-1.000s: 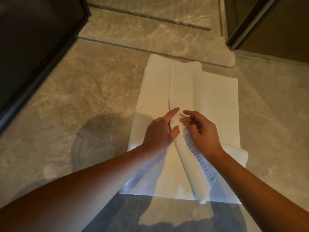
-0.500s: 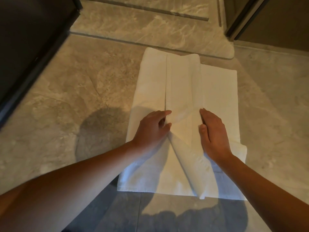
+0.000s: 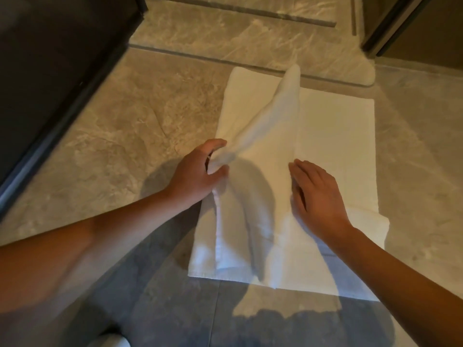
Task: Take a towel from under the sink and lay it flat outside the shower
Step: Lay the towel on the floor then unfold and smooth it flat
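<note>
Gripping a bunched fold (image 3: 265, 116) of the white towel (image 3: 335, 136), the left hand (image 3: 195, 171) sits at the towel's left edge, just left of the frame's centre, with fingers and thumb curled round the cloth. From that grip the fold rises off the layer beneath and runs as a loose ridge toward the upper middle, ending in a point near the towel's far edge. The right hand (image 3: 318, 196) lies palm down on the towel, right of centre, fingers straight and close together on the flat layer. The towel rests on the marbled tile floor (image 3: 112, 136) and fills the middle of the frame. Its right part lies flat, and a thicker rounded fold pokes out at the lower right corner. Its far edge lies just beside a low stone sill (image 3: 225, 33) crossing the upper middle. A dark panel (image 3: 50, 58) fills the upper left, and a dark door frame (image 3: 390, 26) stands in the upper right. Shadows of the arms fall across the floor at the bottom.
</note>
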Tool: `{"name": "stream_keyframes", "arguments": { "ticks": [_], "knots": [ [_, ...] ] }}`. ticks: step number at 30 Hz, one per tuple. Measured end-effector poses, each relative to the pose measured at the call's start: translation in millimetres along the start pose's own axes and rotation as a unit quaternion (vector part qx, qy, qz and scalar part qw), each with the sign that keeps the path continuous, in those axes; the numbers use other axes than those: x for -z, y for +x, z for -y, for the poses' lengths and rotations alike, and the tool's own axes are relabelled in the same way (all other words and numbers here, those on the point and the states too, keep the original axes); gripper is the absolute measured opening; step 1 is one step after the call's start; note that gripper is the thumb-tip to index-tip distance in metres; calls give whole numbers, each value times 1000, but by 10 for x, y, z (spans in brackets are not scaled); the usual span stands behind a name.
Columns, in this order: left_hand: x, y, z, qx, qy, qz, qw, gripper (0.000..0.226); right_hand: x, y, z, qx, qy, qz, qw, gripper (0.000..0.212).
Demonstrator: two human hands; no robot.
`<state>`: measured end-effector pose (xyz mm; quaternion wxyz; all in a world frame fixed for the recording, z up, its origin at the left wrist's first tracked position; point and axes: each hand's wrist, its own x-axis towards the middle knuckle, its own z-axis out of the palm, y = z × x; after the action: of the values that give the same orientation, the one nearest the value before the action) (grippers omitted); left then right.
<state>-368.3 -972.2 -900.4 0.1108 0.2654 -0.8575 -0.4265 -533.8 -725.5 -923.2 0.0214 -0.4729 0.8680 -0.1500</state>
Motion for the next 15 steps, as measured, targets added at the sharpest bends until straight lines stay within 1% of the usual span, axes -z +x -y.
{"name": "stream_keyframes", "arguments": {
  "ticks": [2, 4, 5, 7, 10, 12, 15],
  "knots": [
    [-151, -15, -106, 0, 12, 17, 1000, 54, -98, 4, 212, -23, 27, 15, 999, 56],
    [-311, -21, -158, 12, 57, -3, 998, 40, -182, -58, 291, -63, 46, 22, 997, 61],
    [-347, -18, -158, 25, 71, -21, 997, 32, -197, -84, 285, -64, 44, 27, 997, 63],
    [-339, 8, -92, 29, 66, -42, 997, 25, -172, -86, 228, -52, 37, 41, 997, 63],
    [-261, 12, 67, -23, 52, -29, 998, 25, -110, -86, 102, -44, 35, 52, 997, 62],
    [-202, -15, 135, -57, 51, -36, 996, 28, -103, -96, 55, -44, 31, 51, 997, 61],
    [-111, -5, 176, -84, 64, -27, 994, 32, -112, -79, 38, -41, 19, 44, 998, 58]
  ]
}}
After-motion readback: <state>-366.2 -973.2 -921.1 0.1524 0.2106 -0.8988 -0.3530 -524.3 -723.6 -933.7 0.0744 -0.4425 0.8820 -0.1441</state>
